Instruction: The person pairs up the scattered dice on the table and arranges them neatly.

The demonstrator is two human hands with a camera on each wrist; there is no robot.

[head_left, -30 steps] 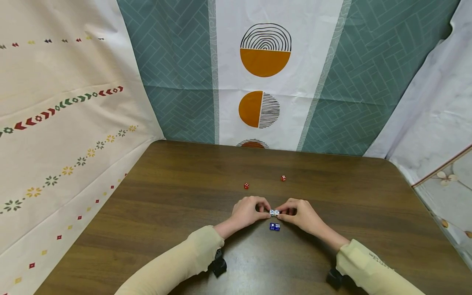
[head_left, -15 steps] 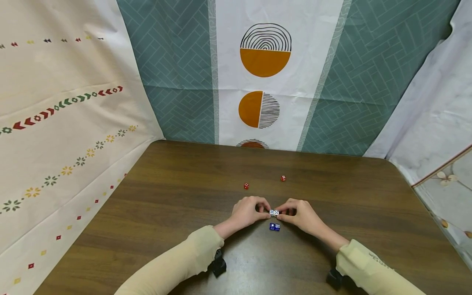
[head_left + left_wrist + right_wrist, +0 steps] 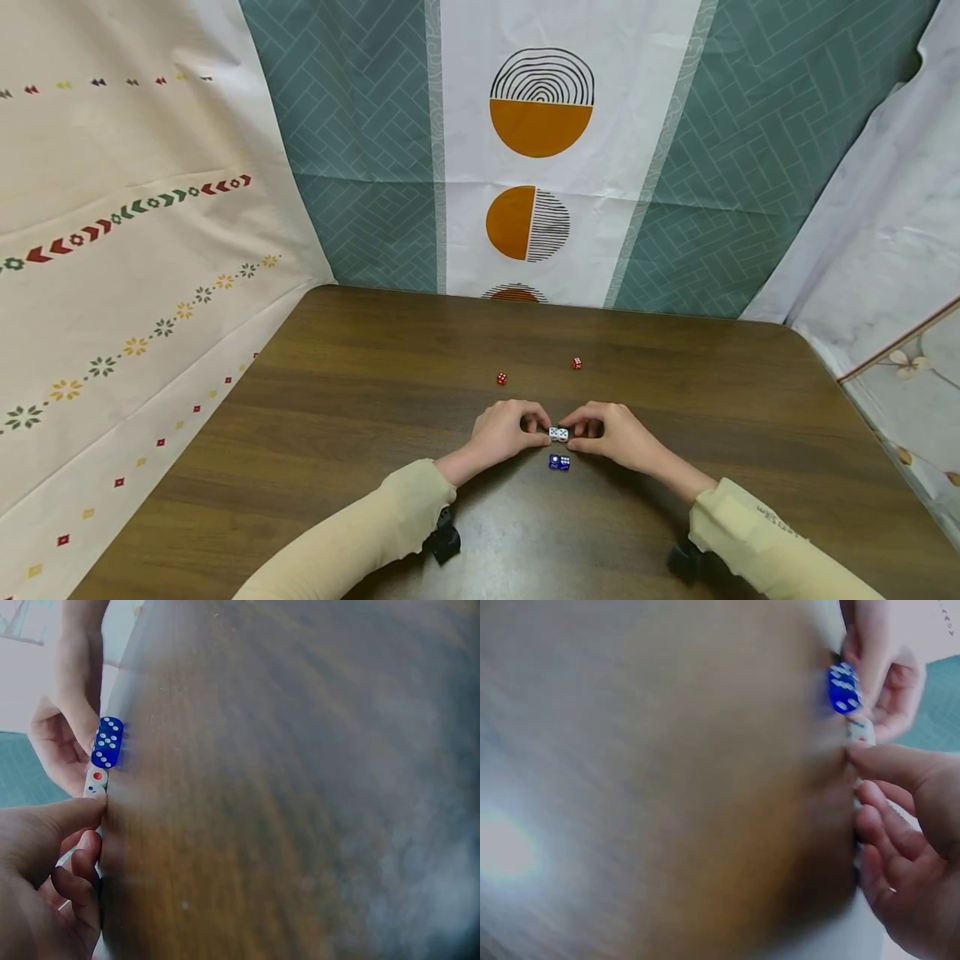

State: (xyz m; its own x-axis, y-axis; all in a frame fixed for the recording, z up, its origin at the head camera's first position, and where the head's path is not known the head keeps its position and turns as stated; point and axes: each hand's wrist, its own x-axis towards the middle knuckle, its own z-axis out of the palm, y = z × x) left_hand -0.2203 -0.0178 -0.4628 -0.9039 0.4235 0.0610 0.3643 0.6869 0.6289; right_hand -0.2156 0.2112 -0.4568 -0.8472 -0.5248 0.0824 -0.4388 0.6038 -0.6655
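Two white dice (image 3: 558, 434) sit side by side on the brown table (image 3: 420, 350), faces touching. My left hand (image 3: 506, 432) pinches the left one between thumb and forefinger. At the right end of the pair is my right hand (image 3: 611, 435), thumb and forefinger spread slightly apart around that die's side. Just nearer to me lies a pair of blue dice (image 3: 559, 462), also side by side. In the left wrist view the blue dice (image 3: 108, 742) partly overlap the right hand, and the left thumb covers part of a white die (image 3: 95, 778).
Two red dice lie farther back: a left red die (image 3: 502, 379) and a right red die (image 3: 577, 363). A patterned curtain (image 3: 375, 150) hangs behind the table, and a cream cloth (image 3: 135, 275) hangs at its left.
The gap between the white dice has closed. My right hand has since loosened its fingers and drawn slightly to the right; my left hand stays in place.
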